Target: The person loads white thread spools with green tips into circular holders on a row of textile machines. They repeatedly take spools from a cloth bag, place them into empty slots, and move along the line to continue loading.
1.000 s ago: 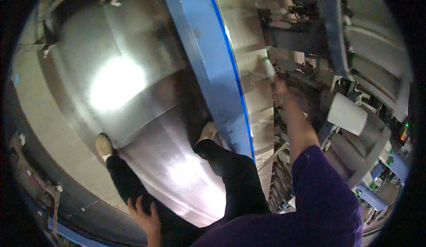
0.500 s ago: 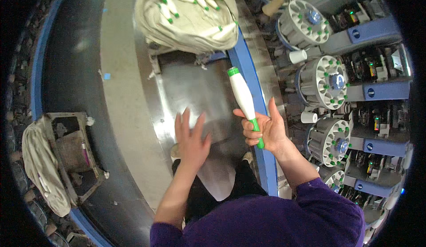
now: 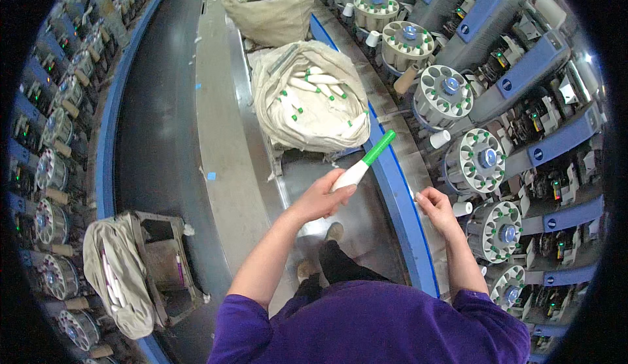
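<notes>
My left hand is closed around the white wound end of a yarn bobbin. The bobbin tilts up and to the right, its bare green tube pointing away from me. To its right, over the blue rail, my right hand is pinched at the fingertips. A tiny pale bit shows there, too small to make out. Just ahead of the bobbin stands a cloth-lined cart with several white bobbins with green ends inside.
A blue machine rail runs along my right. Beyond it are round bobbin magazines with blue hubs and white cones. A second full cloth bag stands farther ahead. At left sits a cart with a draped cloth.
The bobbin has passed from my right hand to my left and turned, its long green tube now upward. My right hand has moved right and pinched. The view has shifted, showing more ahead.
</notes>
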### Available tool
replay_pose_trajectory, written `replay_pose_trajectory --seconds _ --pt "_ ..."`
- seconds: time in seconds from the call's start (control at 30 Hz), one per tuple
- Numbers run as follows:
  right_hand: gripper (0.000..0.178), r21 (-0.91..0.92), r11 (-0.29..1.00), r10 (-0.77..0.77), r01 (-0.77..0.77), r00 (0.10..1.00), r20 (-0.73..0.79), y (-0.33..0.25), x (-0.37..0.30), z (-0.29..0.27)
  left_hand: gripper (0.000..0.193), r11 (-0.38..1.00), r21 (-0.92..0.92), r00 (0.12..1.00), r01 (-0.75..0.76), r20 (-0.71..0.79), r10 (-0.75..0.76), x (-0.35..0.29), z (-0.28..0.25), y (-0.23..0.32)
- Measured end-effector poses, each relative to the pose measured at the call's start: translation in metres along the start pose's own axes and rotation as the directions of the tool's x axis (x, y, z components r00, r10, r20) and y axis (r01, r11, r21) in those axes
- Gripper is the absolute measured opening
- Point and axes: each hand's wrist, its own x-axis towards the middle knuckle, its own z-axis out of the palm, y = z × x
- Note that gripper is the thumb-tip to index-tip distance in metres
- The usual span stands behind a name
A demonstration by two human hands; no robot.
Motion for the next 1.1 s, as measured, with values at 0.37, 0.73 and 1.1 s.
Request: replay_pose_trajectory --seconds 0.37,0.73,1.1 --pt "0.016 0.962 0.244 -0.264 -0.123 0.946 0.188 -0.136 0.164 0.019 0.042 0.764 -0.594 0.957 -0.25 -0.033 0.287 0.078 -0.039 0.098" --pt "0.026 0.771 0.572 -0.566 0.28 0.815 0.124 -0.252 0.286 0.095 0.034 0.486 -0.369 0.591 -0.792 -0.659 0.464 0.046 -0.173 0.128" --pt "0.026 -0.36 0.835 -0.386 0.416 0.909 0.154 -0.191 0.303 0.168 0.044 0.743 0.635 0.184 -0.214 -0.72 0.669 -0.018 -0.335 0.156"
